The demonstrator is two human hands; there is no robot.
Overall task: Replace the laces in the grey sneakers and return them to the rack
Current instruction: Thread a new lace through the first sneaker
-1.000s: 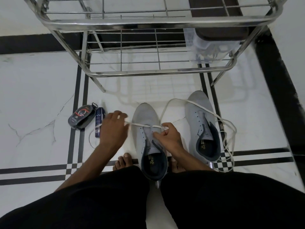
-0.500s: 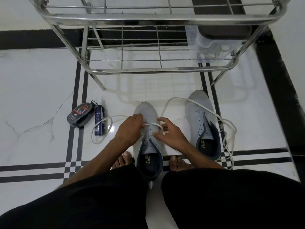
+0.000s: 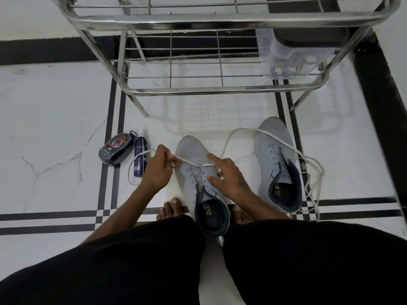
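White marble floor [image 3: 55, 111] beneath a steel rack [image 3: 220, 18]; left hand [image 3: 159, 168] pinches the white lace [image 3: 187, 161] beside the near grey sneaker [image 3: 198, 172]; right hand [image 3: 229, 177], fingers seemingly spread, rests on its eyelets; second sneaker [image 3: 275, 155] just right.

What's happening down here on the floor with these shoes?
A person crouched on the floor is threading a white lace into the nearer grey sneaker. The left hand pinches one end and draws it sideways, while the right hand rests on the eyelets. The other sneaker sits beside it with a lace draped loosely over it. The metal rack stands just ahead.
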